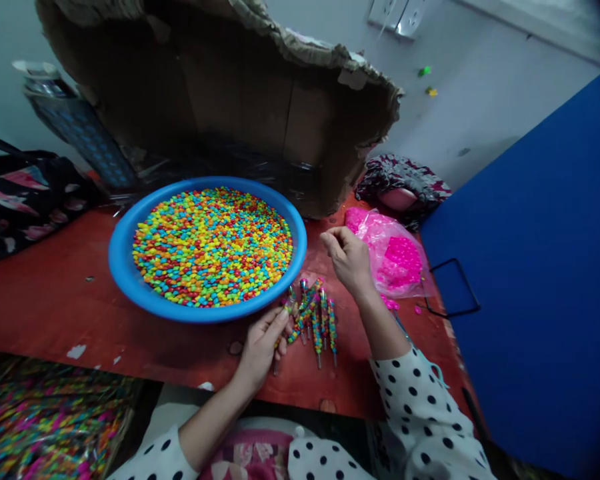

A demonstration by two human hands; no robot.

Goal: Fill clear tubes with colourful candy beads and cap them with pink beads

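My left hand (267,343) is closed round a clear candy-filled tube (291,301), just below the rim of the basin. Most of that tube is hidden by my fingers. My right hand (349,259) is raised between the basin and the pink bag, thumb and fingers pinched together; whatever they hold, if anything, cannot be made out. Several slim tubes of coloured candies (324,317) lie on the table beside my left hand, some crossing others. A blue basin (123,277) stands behind, filled with small multicoloured candies (215,247).
A clear bag of bright pink pieces (400,263) lies right, near a blue panel (535,267). Behind the basin stands a torn cardboard box (240,100). Left are a flowered bag (30,200) and a patterned upright object (83,130). Filled tubes (50,420) lie low left.
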